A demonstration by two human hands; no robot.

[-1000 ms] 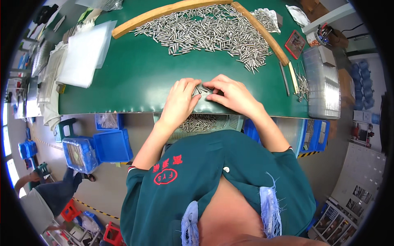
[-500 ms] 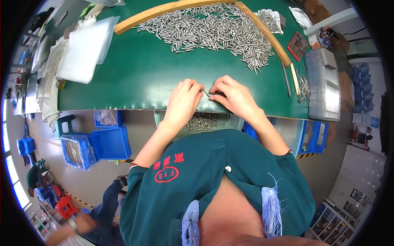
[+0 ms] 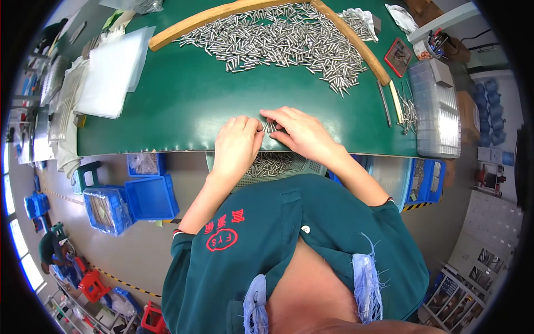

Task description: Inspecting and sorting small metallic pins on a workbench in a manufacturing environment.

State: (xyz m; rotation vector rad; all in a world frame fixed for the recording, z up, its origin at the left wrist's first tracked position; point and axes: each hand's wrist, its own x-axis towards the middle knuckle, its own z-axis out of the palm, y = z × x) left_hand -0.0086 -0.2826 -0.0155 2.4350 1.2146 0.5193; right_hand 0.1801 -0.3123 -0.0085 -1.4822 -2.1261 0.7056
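Observation:
Near the table's front edge, my left hand (image 3: pixel 238 143) and my right hand (image 3: pixel 303 132) come close together around a small fan of silvery metal pins (image 3: pixel 269 127). The right thumb and fingers close on the pins from the right. The left hand's fingers are curled against their left side, and its fingertips are partly hidden. A large heap of similar metal pins (image 3: pixel 278 42) lies farther back on the green table (image 3: pixel 172 106). Below the table edge, a pale green perforated basket (image 3: pixel 253 179) holds more pins.
Wooden strips (image 3: pixel 214 18) border the heap. Clear plastic sheets (image 3: pixel 108 78) lie at the left. On the right are a red-framed device (image 3: pixel 398 57), thin metal rods (image 3: pixel 408 117) and a clear plastic box (image 3: pixel 431 119). Blue crates (image 3: pixel 151 197) stand below.
My right hand has shifted left, closer to the left hand. A cluster of pins now shows between them, where fewer showed before. A passing person at lower left has gone from view.

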